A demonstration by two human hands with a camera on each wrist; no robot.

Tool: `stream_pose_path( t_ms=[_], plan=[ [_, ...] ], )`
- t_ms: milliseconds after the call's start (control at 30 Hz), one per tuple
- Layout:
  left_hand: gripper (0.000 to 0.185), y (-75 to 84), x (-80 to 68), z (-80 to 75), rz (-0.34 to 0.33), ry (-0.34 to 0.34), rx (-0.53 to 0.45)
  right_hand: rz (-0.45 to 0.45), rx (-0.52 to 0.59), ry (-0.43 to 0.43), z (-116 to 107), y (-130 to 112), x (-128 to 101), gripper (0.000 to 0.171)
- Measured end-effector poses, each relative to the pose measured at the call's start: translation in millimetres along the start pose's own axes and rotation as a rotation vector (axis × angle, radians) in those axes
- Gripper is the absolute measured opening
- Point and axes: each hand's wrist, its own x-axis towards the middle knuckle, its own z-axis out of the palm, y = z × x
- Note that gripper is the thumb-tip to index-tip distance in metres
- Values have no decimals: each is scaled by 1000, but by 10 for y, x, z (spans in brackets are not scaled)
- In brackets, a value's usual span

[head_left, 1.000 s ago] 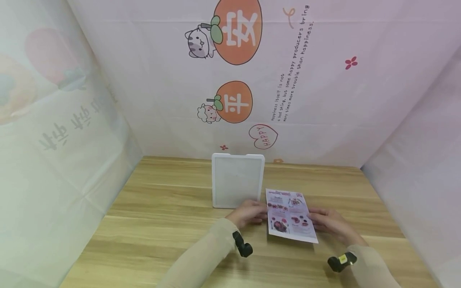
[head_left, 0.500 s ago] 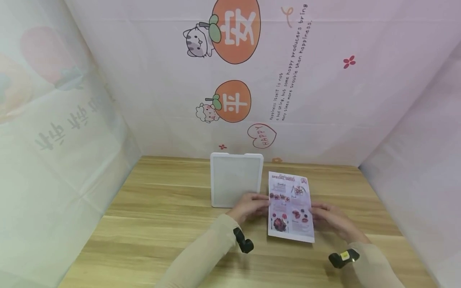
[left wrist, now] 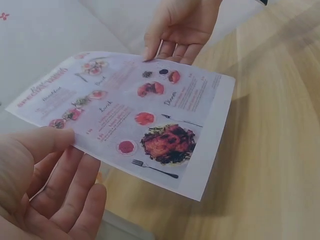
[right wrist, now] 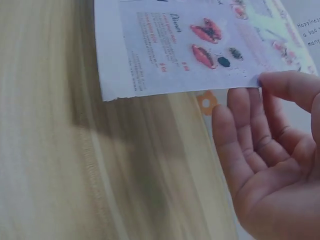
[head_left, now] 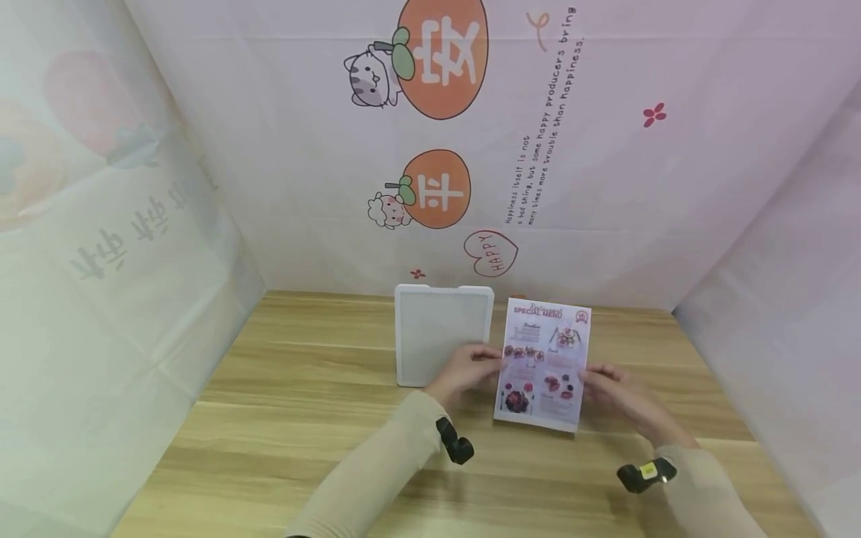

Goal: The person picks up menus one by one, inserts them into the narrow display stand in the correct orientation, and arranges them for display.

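Observation:
A printed menu sheet (head_left: 543,366), headed "Special Menu" with food pictures, is held up off the table, its top tilted away. My left hand (head_left: 466,371) pinches its left edge between thumb and fingers. On the opposite edge, my right hand (head_left: 622,396) pinches the paper the same way. The left wrist view shows the left thumb lying on the printed face of the menu (left wrist: 145,120), fingers beneath. In the right wrist view the right hand (right wrist: 275,145) grips the menu's edge at thumb and fingertips. A white-framed stand (head_left: 440,329) with a grey panel stands upright behind the left hand.
The wood-grain table (head_left: 303,418) runs back to a printed cloth wall (head_left: 323,172) with fruit and animal drawings. More cloth hangs at the left (head_left: 101,336) and right (head_left: 787,261). Small black cameras are strapped to both wrists.
Both hands have raised the menu and tipped it more upright, so its face shows more fully. It has moved slightly away from the person. The white-framed stand has stayed put.

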Motion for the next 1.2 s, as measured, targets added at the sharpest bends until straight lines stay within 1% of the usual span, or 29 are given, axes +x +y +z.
stream_pose_path(
  t_ms=[133, 267, 367, 467, 567, 800, 967, 1200],
  plan=[
    [23, 109, -30, -37, 46, 24, 46, -46, -74, 4, -15, -61, -8, 56],
    [21, 170, -28, -87, 103, 49, 111, -87, -124, 13, -18, -114, -8, 56],
    [21, 229, -25, -129, 142, 63, 142, -112, -138, 38, -13, -169, -9, 55],
    [20, 326, -40, -172, 188, 79, 188, -122, -153, 59, -6, -260, -14, 56],
    [20, 429, -69, -221, 218, 92, 224, -124, -163, 71, 3, -366, -16, 58],
    [22, 583, -89, -359, 239, 126, 262, -195, -205, 88, 55, -561, 31, 56],
    [23, 682, -101, -487, 242, 152, 264, -235, -259, 102, 117, -712, 89, 56],
    [25, 861, -153, -693, 236, 182, 261, -269, -214, 114, 226, -966, 202, 56]
  ],
)
